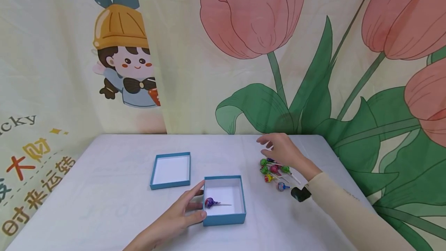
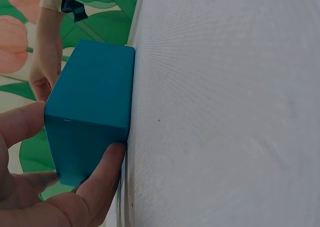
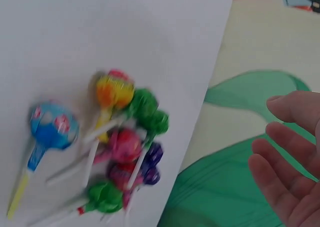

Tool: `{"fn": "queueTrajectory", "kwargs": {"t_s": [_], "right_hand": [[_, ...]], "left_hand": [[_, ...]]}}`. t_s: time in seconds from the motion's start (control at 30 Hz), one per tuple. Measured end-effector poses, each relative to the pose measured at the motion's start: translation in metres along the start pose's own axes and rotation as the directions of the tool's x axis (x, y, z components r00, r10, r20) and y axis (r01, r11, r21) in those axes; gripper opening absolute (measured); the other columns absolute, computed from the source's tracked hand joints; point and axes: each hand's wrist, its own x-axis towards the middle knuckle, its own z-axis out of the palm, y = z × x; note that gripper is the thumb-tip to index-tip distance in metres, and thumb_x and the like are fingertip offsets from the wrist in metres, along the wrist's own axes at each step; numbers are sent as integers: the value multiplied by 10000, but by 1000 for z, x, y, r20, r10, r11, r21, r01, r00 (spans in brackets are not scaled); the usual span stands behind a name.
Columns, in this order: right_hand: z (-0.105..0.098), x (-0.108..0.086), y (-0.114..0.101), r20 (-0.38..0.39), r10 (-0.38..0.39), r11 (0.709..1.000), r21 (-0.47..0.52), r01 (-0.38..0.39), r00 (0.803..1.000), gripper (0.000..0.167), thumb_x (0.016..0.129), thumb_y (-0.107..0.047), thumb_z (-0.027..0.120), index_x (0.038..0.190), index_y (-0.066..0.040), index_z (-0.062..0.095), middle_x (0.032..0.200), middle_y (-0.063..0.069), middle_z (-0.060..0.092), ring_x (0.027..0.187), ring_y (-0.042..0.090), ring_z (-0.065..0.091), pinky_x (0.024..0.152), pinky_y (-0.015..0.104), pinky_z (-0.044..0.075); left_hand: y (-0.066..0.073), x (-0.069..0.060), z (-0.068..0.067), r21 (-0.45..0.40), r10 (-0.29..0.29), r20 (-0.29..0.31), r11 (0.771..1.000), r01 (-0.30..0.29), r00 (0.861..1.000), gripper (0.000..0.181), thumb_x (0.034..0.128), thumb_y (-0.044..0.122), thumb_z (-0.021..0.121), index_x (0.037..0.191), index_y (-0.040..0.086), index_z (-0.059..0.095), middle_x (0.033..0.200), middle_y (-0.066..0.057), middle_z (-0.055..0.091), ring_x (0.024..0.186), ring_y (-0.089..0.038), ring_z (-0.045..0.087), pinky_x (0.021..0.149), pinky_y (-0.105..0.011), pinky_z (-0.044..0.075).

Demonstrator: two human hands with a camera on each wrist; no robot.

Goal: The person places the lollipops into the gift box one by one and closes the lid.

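In the head view, a blue box (image 1: 224, 219) with a white inside stands at the table's middle front. One purple-wrapped lollipop (image 1: 211, 202) lies in it, its stick pointing right. My left hand (image 1: 182, 210) holds the box at its left side, thumb at the near corner and fingers along the wall. My right hand (image 1: 283, 150) hovers above the far side of a pile of lollipops (image 1: 274, 169), nothing between its loosely bent fingers. The right wrist view shows green, yellow, pink and purple wrappers in the pile, with a blue lollipop (image 3: 52, 127) lying apart.
A blue-rimmed lid (image 1: 170, 185) lies on the white table (image 1: 118, 189), left of and behind the box, its white inside upward. A printed curtain (image 1: 188, 88) with tulips and a cartoon figure hangs behind the table's far edge.
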Motion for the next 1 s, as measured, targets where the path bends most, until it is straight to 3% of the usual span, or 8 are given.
{"fn": "queueTrajectory", "kwargs": {"t_s": [0.43,0.77,1.0], "right_hand": [[10,1,69,56,137,990,-29,-135,989,367,938,-21,786,1300,-33,727,1311,181,715,1092,371,706,904,441,629],[17,1,94,111,222,975,-19,-221,969,359,965,-69,782,1317,-31,721,1253,205,722,1020,297,701,893,433,630],[23,0,104,136,211,977,-15,-211,968,287,987,-82,758,1270,-37,745,1169,156,739,998,271,699,913,448,621]], "left_hand": [[2,-1,0,-24,-39,-4,999,39,999,897,1002,388,754,1714,280,218,1663,-225,318,1393,-421,511,977,-650,543],[0,0,0,-23,-36,0,999,36,999,897,1009,384,745,1717,272,205,1666,-239,310,1398,-443,498,980,-650,545],[1,0,0,-18,-31,0,999,31,1000,896,1010,380,745,1717,269,206,1663,-234,315,1391,-435,506,995,-635,545]]}}
